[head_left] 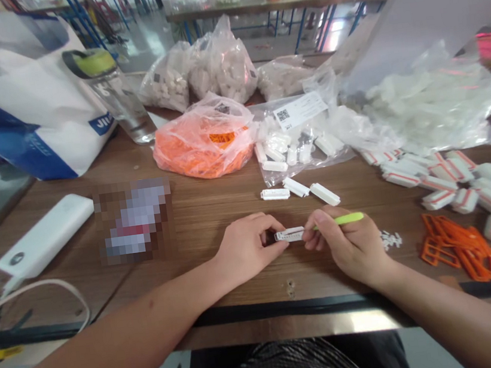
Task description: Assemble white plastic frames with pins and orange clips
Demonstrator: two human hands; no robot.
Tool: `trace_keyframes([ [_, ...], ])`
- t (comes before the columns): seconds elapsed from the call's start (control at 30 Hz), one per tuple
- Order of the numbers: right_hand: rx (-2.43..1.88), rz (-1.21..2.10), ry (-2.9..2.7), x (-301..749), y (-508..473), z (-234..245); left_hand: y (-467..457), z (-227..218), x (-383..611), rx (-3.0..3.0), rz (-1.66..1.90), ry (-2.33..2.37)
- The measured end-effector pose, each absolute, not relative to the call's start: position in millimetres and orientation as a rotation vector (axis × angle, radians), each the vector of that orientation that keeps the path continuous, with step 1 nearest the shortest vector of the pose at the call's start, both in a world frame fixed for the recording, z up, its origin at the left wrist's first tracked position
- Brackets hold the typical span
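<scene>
My left hand point(253, 244) pinches the left end of a small white plastic housing point(291, 234) just above the table. In my right hand point(342, 243) is a slim tool with a yellow-green handle point(349, 218), held like a pen; its tip is hidden by the fingers at the housing's right end. Beyond the hands lie three similar loose white housings point(324, 193). Right of my right hand is a small heap of tiny white pieces point(391, 239). Farther right rest orange plastic frames point(457, 246) and a pile of white parts with orange edging point(441, 179).
An orange-filled bag point(204, 144), a clear bag of white housings point(298, 141) and a large bag of pale parts point(433, 99) line the back. On the left are a water bottle point(119, 98), a paper bag point(27, 104) and a white power bank point(48, 234) with a cable.
</scene>
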State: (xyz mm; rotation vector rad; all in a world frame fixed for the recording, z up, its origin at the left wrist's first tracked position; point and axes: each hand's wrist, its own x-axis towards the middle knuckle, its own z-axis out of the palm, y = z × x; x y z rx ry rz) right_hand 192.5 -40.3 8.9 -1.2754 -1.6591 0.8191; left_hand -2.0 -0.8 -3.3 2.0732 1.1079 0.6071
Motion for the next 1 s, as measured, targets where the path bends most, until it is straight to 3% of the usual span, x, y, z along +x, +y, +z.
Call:
trace_keyframes([
  [0.27,-1.232,0.516,-1.971,191,-42,16,-1,-1,-1,2.064,0.565,1.136],
  [1.0,-1.317,0.886,-1.564,187,-36,5,0,-3,-2,2.072,0.62,1.099],
])
